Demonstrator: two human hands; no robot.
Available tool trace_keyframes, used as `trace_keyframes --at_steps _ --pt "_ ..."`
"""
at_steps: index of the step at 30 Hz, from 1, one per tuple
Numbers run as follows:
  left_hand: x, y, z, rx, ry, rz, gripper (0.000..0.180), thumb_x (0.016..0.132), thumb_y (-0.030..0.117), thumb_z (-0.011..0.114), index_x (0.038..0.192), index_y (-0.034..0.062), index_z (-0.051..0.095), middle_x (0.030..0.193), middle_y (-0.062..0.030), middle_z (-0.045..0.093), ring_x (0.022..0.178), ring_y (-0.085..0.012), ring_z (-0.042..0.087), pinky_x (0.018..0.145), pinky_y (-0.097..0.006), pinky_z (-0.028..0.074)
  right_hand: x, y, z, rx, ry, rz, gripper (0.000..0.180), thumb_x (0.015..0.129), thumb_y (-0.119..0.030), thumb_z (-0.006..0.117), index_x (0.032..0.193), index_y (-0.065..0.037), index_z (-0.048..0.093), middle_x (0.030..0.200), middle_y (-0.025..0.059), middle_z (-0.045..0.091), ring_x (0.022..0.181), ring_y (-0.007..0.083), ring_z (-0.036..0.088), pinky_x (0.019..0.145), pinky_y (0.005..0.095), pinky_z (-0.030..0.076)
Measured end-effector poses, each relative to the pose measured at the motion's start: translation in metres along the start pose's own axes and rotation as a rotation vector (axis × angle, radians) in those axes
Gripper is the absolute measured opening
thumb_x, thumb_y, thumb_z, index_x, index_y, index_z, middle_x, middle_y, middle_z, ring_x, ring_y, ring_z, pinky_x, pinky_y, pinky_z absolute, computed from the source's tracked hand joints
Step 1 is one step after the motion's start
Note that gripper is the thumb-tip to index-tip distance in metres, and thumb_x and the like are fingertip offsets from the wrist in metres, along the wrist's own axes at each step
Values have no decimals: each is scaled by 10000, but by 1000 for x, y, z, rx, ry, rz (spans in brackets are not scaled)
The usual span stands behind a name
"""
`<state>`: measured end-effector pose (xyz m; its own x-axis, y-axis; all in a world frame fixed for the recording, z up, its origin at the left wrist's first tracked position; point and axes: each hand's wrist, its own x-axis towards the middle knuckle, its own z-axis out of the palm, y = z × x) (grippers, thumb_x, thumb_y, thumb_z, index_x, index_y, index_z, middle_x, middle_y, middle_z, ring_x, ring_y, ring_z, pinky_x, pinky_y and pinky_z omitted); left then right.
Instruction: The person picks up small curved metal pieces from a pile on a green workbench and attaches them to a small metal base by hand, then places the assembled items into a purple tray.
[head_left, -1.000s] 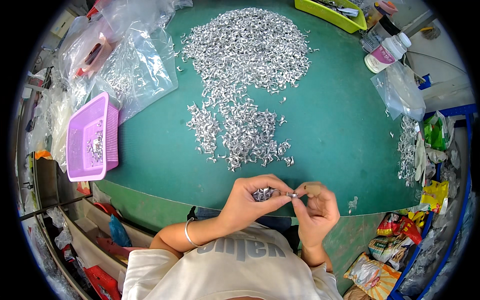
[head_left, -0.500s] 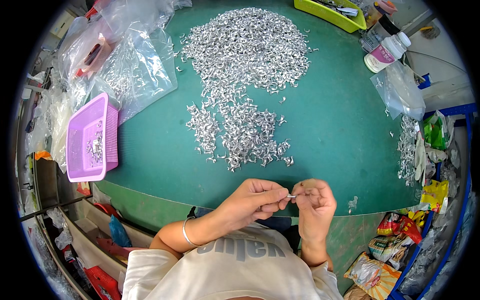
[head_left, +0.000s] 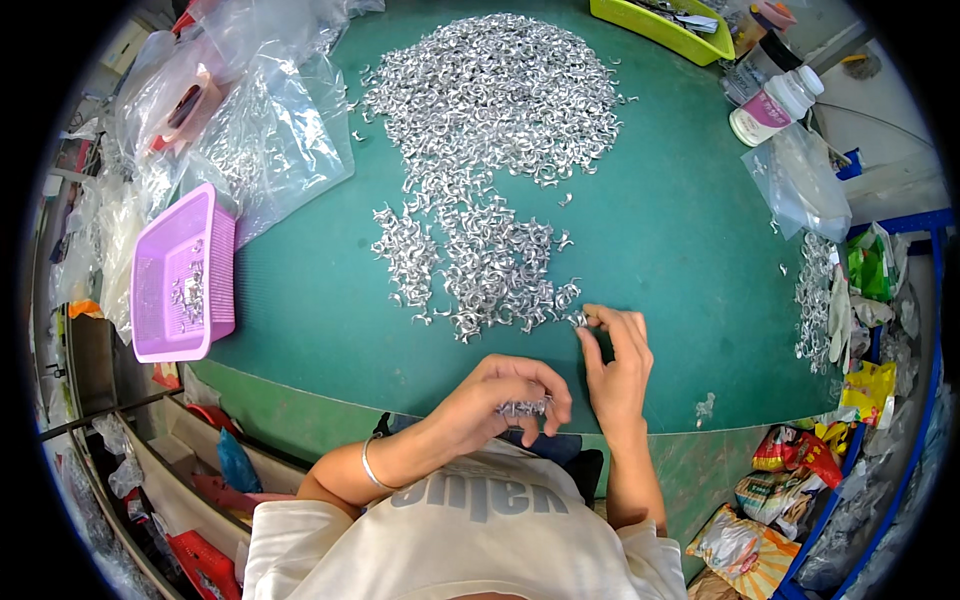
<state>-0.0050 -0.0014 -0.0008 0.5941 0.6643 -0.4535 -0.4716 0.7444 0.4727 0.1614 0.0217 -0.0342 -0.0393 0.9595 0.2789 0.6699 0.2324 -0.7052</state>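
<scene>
Right hand [head_left: 615, 360] moved from left hand [head_left: 500, 395] to metal clips [head_left: 500, 270] pile edge

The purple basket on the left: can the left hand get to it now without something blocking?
Probably yes. The green mat between the left hand and the purple basket shows nothing lying in the path, but the hand already holds a small bunch of metal pieces.

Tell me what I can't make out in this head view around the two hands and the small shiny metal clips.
- Bunch of small silver metal clips in the left hand: count and shape hidden by curled fingers.
- Single clip at the right hand fingertips: too small to tell the grip.
- Contents of the purple plastic basket: too small.
- Yellow-green tray: cut off by the top edge.
</scene>
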Motion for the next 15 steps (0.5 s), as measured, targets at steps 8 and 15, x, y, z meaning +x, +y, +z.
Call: trace_keyframes --at_steps 8,15 --pt "8 -10 -1 78 226 242 173 852 115 562 980 5 601 622 48 440 526 -17 368 427 -171 241 -19 -6 -11 1304 -115 696 244 783 34 595 1015 -11 534 858 50 584 792 124 546 690 250 446" --pt "9 -3 3 220 187 233 171 823 99 598 968 14 629 692 20 573 525 -10 395 434 -162 276 -26 -19 -15 1845 -352 969 233 819 -58 575 1045 -50 520 924 59 571 819 142 530 701 268 419"
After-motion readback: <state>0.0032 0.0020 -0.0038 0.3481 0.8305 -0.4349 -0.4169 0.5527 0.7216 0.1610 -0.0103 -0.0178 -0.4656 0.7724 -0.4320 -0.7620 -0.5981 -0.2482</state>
